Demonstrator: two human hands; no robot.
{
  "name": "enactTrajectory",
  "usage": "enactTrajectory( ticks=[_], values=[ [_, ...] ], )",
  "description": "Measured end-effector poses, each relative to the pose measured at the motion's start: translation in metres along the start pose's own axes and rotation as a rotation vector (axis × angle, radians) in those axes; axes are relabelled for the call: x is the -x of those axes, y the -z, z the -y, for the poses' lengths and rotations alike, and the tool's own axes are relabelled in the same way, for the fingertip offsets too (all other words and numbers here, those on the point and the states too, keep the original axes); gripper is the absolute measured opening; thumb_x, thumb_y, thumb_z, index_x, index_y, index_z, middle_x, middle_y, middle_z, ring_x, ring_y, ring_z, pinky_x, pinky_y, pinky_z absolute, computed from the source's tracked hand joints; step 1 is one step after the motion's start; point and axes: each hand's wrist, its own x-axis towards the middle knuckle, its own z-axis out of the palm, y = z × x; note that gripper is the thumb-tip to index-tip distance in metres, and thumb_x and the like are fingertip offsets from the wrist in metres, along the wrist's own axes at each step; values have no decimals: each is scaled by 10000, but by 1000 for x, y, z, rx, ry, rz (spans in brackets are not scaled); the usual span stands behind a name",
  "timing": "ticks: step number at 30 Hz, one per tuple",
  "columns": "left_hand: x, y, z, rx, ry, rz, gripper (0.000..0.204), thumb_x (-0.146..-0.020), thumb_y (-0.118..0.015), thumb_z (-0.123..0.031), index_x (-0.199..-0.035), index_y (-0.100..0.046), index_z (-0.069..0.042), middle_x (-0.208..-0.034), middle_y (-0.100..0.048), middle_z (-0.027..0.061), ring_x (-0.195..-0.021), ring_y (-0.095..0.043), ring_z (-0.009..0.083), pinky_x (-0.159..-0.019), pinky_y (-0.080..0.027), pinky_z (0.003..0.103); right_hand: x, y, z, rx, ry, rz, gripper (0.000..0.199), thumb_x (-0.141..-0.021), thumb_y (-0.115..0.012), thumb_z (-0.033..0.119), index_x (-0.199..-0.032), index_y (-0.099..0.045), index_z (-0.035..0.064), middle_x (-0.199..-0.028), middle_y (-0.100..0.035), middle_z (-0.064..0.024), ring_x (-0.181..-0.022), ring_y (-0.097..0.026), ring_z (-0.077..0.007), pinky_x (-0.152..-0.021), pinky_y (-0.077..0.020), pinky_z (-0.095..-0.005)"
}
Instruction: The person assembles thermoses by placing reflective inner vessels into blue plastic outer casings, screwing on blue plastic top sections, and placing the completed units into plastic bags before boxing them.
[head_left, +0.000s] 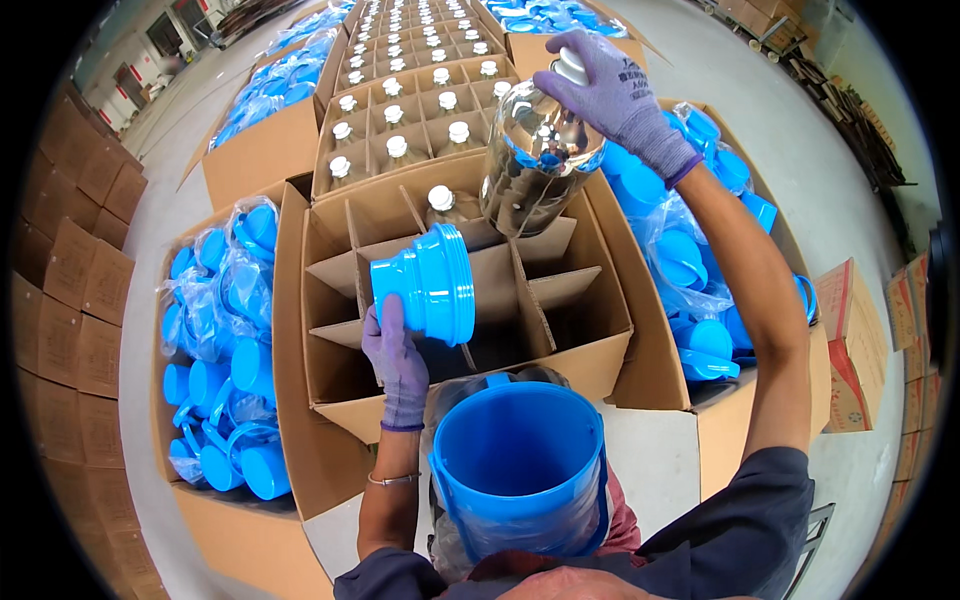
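Blue shell (520, 470) sits nearest, at six o'clock. Left hand (395, 360) grips a blue collar (428, 283); right hand (615, 90) clutches a glass flask (540, 155) at one o'clock. Assembly seems underway; joining them needs careful alignment.

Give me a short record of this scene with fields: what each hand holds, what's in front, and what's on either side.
left hand: gloved, grips a blue plastic collar
right hand: gloved, holds a silvery glass flask by its white-capped neck
in front: divided cardboard box, one flask already in a back cell
near body: blue plastic shell, open end up
sides: boxes of bagged blue parts
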Motion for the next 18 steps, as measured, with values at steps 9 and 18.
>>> enactTrajectory(
  ticks=[9,18],
  values=[
    [-5,14,-7,7,24,-45,222,-974,-633,-317,-938,-606,-99,-784,-558,-50,-675,-495,28,-582,-385,206,4,93,80,-356,-454,365,419,-867,-709,280,-1180,-587,30,-923,-681,-116,-812,-656,-185,-771,-520,-337],
    [0,0,-5,44,5,6,190,-977,-630,-290,-946,-607,-104,-769,-520,-78,-642,-418,-1,-555,-311,188,42,48,44,-187,21,163,555,-861,-704,452,-1247,-543,87,-921,-642,-157,-814,-690,-274,-760,-565,-398]
  ],
)
